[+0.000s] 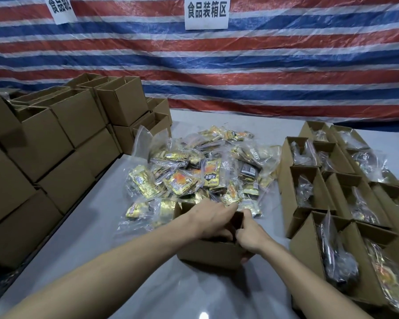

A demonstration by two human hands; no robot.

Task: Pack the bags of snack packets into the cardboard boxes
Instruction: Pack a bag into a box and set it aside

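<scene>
At table centre, an open cardboard box is sitting just in front of the pile of snack bags. Left hand is reaching over the box's open top, fingers curling down inside; can't tell what they're gripping, if anything. Right hand is gripping the box's right wall, index finger pointing up along the edge. Filled boxes, bags showing in their open tops, are standing in rows at right. Stacked boxes are lining the left side. Striped tarp is hanging behind the grey table
</scene>
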